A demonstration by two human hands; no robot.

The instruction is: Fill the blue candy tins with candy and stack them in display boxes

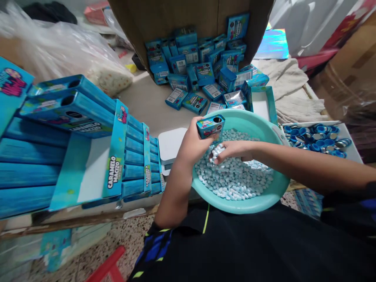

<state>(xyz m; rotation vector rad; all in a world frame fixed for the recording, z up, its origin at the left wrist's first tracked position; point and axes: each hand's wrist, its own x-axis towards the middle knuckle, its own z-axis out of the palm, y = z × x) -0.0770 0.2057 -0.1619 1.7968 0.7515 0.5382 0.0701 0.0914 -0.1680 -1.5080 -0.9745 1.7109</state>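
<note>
A small blue candy box (210,124) with a dark round hole in its top is gripped by my left hand (192,143), over the left rim of a turquoise basin (243,207). Pale blue and white candies (235,180) fill much of the basin. Just below the box, my right hand (227,152) reaches in from the right with its fingers curled around a clump of the candies. The inside of the held box cannot be seen.
Many blue boxes (205,72) spill from a cardboard carton (188,15) behind the basin. Blue display trays (116,152) stand at the left, beside a white scale (172,144). Blue caps (320,137) lie in a white box at the right.
</note>
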